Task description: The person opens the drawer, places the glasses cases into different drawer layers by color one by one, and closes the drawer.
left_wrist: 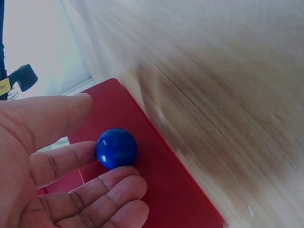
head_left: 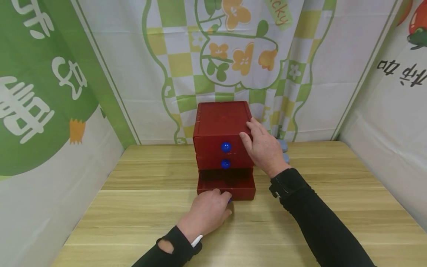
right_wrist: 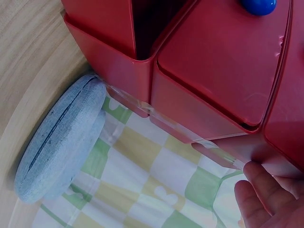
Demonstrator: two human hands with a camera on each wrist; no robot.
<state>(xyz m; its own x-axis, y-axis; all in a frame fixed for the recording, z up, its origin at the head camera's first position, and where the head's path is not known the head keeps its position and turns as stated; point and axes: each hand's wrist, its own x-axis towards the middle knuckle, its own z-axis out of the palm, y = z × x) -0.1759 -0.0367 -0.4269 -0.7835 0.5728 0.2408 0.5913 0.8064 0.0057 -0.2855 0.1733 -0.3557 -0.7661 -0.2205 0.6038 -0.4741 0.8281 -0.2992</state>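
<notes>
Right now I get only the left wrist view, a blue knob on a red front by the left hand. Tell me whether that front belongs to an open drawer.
Observer: It does: in the head view the bottom drawer stands pulled out from the red cabinet.

Operator: Locate the right hand for me.

Observer: The right hand is at the cabinet's upper right side.

Operator: Report anything else on that side.

Observer: A rounded grey-blue object lies on the table to the cabinet's right; I can't tell what it is.
</notes>
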